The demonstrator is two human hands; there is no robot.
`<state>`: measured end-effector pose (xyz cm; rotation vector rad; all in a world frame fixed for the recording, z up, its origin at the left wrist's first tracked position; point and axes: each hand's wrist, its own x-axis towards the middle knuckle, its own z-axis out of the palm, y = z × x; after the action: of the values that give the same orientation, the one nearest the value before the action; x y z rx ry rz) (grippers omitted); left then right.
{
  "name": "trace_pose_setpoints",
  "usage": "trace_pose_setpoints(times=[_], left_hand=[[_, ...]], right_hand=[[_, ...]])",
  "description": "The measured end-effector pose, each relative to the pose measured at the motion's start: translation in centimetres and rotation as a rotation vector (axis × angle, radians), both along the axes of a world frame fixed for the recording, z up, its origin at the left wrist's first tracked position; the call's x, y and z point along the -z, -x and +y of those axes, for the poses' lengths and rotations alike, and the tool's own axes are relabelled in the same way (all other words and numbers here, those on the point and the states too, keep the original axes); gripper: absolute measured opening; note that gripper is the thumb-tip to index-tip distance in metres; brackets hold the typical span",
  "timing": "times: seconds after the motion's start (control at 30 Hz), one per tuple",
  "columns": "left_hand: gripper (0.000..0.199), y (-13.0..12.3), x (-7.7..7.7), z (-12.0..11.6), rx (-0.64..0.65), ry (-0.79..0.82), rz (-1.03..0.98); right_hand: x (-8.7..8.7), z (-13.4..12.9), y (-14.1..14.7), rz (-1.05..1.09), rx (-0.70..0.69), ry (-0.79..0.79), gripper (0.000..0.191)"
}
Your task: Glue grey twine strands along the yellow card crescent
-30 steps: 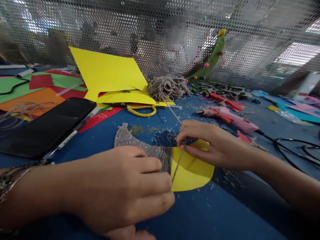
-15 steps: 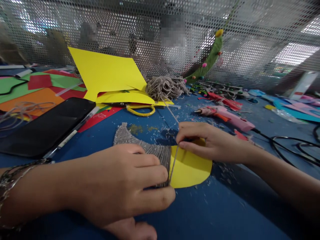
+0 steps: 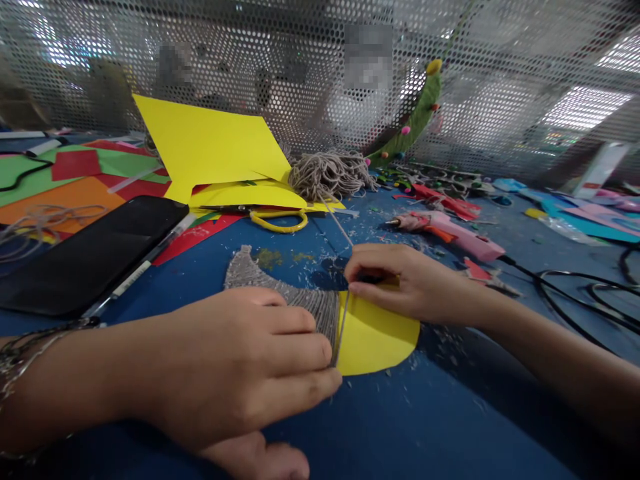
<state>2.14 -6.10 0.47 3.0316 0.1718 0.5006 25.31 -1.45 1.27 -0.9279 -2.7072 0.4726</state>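
My left hand [image 3: 250, 367] lies stretched out over a yellow paper shape [image 3: 383, 340], pressing on the part wound with grey yarn [image 3: 280, 287]. Its index fingertip rests where the winding meets the bare yellow paper, and the thumb lies apart, lower down. A grey yarn strand [image 3: 344, 327] runs from that fingertip up to my right hand [image 3: 390, 280], whose thumb and forefinger are pinched on it. From there the strand carries on to a loose grey yarn bundle [image 3: 333, 175] behind. The wound part under my left palm is hidden.
To the left are a black phone [image 3: 95, 257], a pen [image 3: 133, 280] and coloured paper sheets. Yellow-handled scissors [image 3: 279, 223] lie under folded yellow card [image 3: 215, 147]. At right are a pink glue gun [image 3: 460, 235] and its black cable [image 3: 555, 293]. Perforated metal mesh [image 3: 280, 60] stands behind.
The right hand has shifted slightly left, and the yarn strand now lies closer to the wound edge. The left index finger has moved up against the other fingers.
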Motion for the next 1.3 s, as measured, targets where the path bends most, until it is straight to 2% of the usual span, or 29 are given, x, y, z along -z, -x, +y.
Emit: trace_pose_setpoints(times=[0.17,0.57,0.93,1.17,1.3], left_hand=[[0.034,0.0,0.0,0.2,-0.005,0.053,0.019],[0.034,0.0,-0.1,0.3,-0.01,0.045,0.027],[0.035,0.1,0.3,0.4,0.002,0.125,0.002],[0.035,-0.1,0.1,0.5,0.019,0.105,0.014],[0.048,-0.3,0.2,0.7,0.003,0.121,-0.03]], right_hand=[[0.2,0.1,0.2,0.009,0.041,-0.013,0.017],[1.0,0.2,0.6,0.014,0.188,-0.067,0.018],[1.0,-0.3,1.2,0.039,0.21,-0.084,0.019],[1.0,-0.5,1.3,-0.001,0.173,-0.137,0.02],[1.0,-0.5,1.2,-0.015,0.164,-0.137,0.02]])
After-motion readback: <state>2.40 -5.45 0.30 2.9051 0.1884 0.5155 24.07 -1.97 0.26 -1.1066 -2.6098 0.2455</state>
